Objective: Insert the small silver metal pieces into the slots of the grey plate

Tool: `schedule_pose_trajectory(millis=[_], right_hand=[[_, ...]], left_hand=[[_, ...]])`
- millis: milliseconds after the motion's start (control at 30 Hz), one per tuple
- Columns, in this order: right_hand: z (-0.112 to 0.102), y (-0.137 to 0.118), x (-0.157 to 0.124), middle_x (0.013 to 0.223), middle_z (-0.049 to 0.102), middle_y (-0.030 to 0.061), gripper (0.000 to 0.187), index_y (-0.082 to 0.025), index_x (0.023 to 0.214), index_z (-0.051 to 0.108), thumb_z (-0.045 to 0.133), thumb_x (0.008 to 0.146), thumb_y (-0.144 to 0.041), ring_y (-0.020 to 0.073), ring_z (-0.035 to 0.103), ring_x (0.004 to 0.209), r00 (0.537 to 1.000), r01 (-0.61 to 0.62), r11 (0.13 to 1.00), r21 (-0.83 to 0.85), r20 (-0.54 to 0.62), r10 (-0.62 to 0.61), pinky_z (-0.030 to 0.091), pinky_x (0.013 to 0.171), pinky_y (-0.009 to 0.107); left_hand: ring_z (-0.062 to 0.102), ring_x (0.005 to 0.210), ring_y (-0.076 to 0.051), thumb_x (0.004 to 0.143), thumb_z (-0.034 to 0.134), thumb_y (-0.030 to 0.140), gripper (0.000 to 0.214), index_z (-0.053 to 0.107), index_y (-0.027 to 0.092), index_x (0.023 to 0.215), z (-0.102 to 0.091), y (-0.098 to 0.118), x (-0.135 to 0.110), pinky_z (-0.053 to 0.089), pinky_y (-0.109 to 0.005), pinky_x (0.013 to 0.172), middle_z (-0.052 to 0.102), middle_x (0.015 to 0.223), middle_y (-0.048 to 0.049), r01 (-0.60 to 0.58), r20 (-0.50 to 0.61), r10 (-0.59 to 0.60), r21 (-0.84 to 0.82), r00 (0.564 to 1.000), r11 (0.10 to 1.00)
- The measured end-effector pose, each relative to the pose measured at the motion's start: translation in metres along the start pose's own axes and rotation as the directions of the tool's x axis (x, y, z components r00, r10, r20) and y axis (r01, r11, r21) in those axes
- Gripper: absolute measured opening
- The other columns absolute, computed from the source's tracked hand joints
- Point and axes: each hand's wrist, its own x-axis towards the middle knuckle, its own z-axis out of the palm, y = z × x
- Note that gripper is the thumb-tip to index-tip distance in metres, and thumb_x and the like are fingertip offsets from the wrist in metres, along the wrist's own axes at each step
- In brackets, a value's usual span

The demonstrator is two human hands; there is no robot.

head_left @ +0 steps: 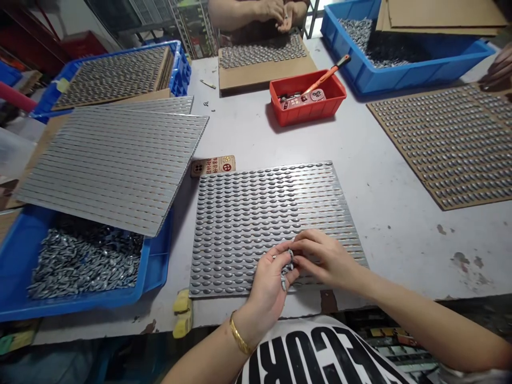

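Over the front part of a slotted grey board (320, 197) my two hands meet. Cupped palm up, my left hand (270, 282) keeps several small grey metal pieces (284, 277) in its curled fingers. The fingertips of my right hand (322, 258) pinch at those pieces, at the left hand's fingers; the exact piece between them is too small to make out. Rows of similar oval grey pieces (240, 224) fill the left and middle of the board. Its right side shows bare slotted lines. A gold bracelet (239, 333) circles my left wrist.
At left, slotted boards (116, 160) lie over a blue bin (154, 266) of loose pieces. A red tray (308, 109) stands beyond my board. Another blue bin (408, 80) and a filled board (452, 144) are at right. A co-worker's hands (282, 13) work across the table.
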Motion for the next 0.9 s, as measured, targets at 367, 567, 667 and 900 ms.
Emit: schedule_pose_trajectory(millis=[367,567,667,900], right_hand=[[0.002,0.008,-0.011,0.095,0.066,0.0068,0.025,-0.021,0.113,0.057,0.049,0.091,-0.009,0.0186,0.061,0.088,0.968,0.084,0.996,0.006,-0.237,-0.080,0.052,0.076,0.034],[0.007,0.041,-0.014,0.096,0.067,0.0091,0.026,-0.019,0.112,0.060,0.048,0.092,-0.007,0.0208,0.057,0.086,0.972,0.106,0.940,-0.326,-0.166,-0.167,0.049,0.072,0.034],[0.013,0.046,-0.013,0.098,0.067,0.0099,0.023,-0.016,0.108,0.062,0.046,0.092,-0.008,0.0204,0.056,0.082,0.975,0.145,0.898,-0.415,-0.096,-0.202,0.047,0.070,0.034],[0.016,0.045,-0.012,0.096,0.064,0.0111,0.024,-0.016,0.109,0.063,0.044,0.094,-0.013,0.0212,0.055,0.082,0.981,0.154,0.876,-0.457,-0.035,-0.191,0.048,0.070,0.034]], left_hand=[[0.064,0.081,-0.015,0.084,0.064,0.024,0.013,0.060,0.016,0.093,0.005,-0.002,-0.003,0.054,-0.028,0.075,0.066,0.089,-0.0071,0.058,-0.073,-0.058,0.008,0.996,0.998],[0.056,0.055,-0.009,0.086,0.063,0.034,0.019,0.054,0.017,0.088,-0.001,-0.001,-0.004,0.045,-0.017,0.050,0.063,0.072,-0.0020,0.068,-0.085,-0.061,0.079,0.994,0.995],[0.058,0.057,-0.009,0.086,0.062,0.034,0.019,0.056,0.017,0.088,0.000,-0.002,-0.005,0.047,-0.018,0.051,0.063,0.073,-0.0030,0.073,-0.103,-0.067,0.059,0.992,0.996],[0.069,0.077,-0.019,0.088,0.054,0.025,0.020,0.062,0.013,0.102,-0.002,-0.002,-0.009,0.057,-0.034,0.077,0.069,0.092,-0.0125,0.093,-0.124,-0.098,-0.048,0.987,0.995]])
